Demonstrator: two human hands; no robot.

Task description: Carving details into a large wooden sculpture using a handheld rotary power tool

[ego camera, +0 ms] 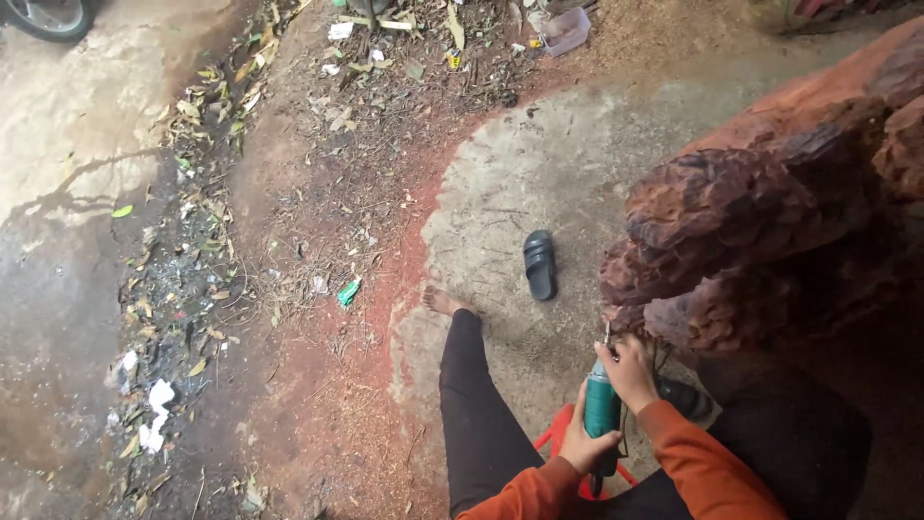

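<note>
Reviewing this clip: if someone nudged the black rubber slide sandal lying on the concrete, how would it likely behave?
The black slide sandal looks like moulded rubber, so probably light and slightly bendy rather than rigid. It lies flat on its sole on the dusty concrete floor, so it would likely scoot, not roll or tip. The sawdust film might let it slide easily.

Outdoor woodcarving yard: sawdust-strewn ground (500,193), carved log (770,231)

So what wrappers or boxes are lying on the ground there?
Green wrapper: small and crumpled, on the dirt left of the bare foot.
Plastic box: clear and rectangular, top edge, among leaves.
Yellow scrap: tiny, in the litter beside the box.
White paper bits: crumpled, lower left.
No signs or screens.
</note>
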